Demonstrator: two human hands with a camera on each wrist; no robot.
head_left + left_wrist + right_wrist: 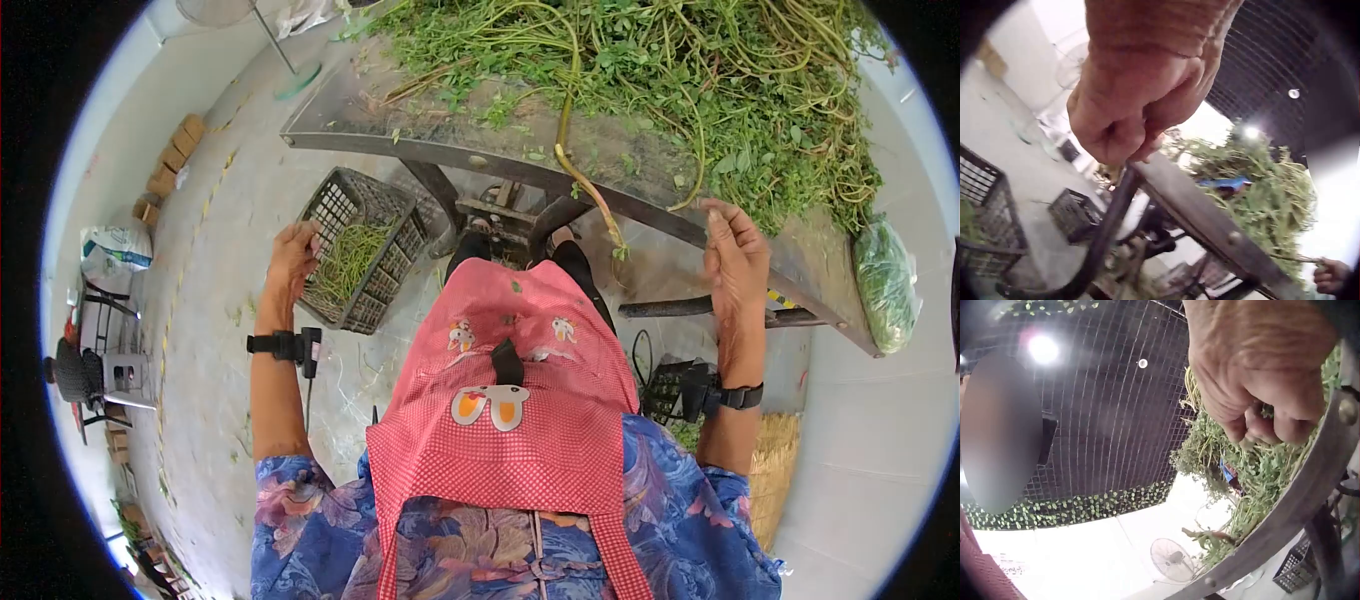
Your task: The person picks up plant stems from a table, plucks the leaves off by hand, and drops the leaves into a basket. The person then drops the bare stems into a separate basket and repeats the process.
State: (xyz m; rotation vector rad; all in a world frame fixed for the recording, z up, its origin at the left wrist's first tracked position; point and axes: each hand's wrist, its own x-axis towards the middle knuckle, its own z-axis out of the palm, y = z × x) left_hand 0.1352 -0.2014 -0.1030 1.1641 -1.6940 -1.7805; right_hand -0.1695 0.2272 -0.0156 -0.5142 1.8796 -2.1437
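Observation:
My right hand (735, 250) is at the table's front edge, its thumb and fingertips pinching the end of a thin green stem (699, 150) that curves down from the heap of leafy greens (640, 70). In the left wrist view the same stem (1294, 257) runs out sideways from those fingers. Over the rim of a dark plastic crate (385, 275) hovers my left hand (292, 262), fingers curled, with nothing visible in them. Loose green stems (352, 262) lie inside that crate. A thicker brownish stem (590, 190) hangs over the table edge between the hands.
The metal-edged table (480, 110) has legs and a crossbar below. At its right end hangs a clear bag of greens (885, 290). A second dark crate (680, 390) stands low on the right. Cardboard boxes (172, 158) line the left wall; a standing fan (1172, 559) is farther off.

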